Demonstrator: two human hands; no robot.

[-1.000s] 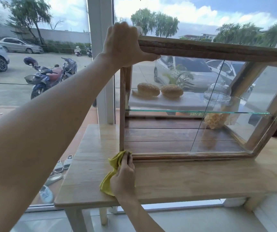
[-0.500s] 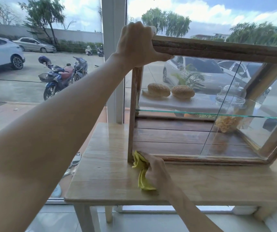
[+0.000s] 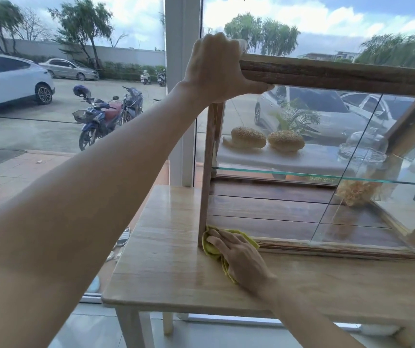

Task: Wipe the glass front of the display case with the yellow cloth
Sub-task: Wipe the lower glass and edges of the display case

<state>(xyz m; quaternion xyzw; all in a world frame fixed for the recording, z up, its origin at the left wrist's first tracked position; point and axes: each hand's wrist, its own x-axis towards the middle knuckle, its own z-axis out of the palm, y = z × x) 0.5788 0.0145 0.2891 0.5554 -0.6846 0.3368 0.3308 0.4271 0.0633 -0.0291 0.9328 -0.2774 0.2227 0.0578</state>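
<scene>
Pressing flat on the yellow cloth [image 3: 229, 243], the right hand [image 3: 239, 257] at the near edge of the scene, fingers [image 3: 220, 238] spread and lying together over the fabric rather than pinching it, probably so the whole palm can push the cloth along. Bunched under that hand at the bottom left corner of the display case [image 3: 327, 74], touching the lower wooden rail and the pale wooden surface [image 3: 163, 259] on which the case stands, low on the pane, likely the end of one wiping stroke or the start of another. Reaching across the view from the left, a long bare forearm, ending in the left hand [image 3: 216, 69] closed over the case's top left corner, fingers wrapped over the rough top rail and thumb beneath it, seemingly to steady the case against the wiping pressure. Behind the glass front [image 3: 289, 209], a dark plank floor, a glass shelf [image 3: 301, 173] at mid height, two seeded buns [image 3: 249, 140] on a white cloth, and a glass dome further right. Beyond the case, a large window, with motorbikes [image 3: 101, 116] and parked cars outside under a cloudy sky.
</scene>
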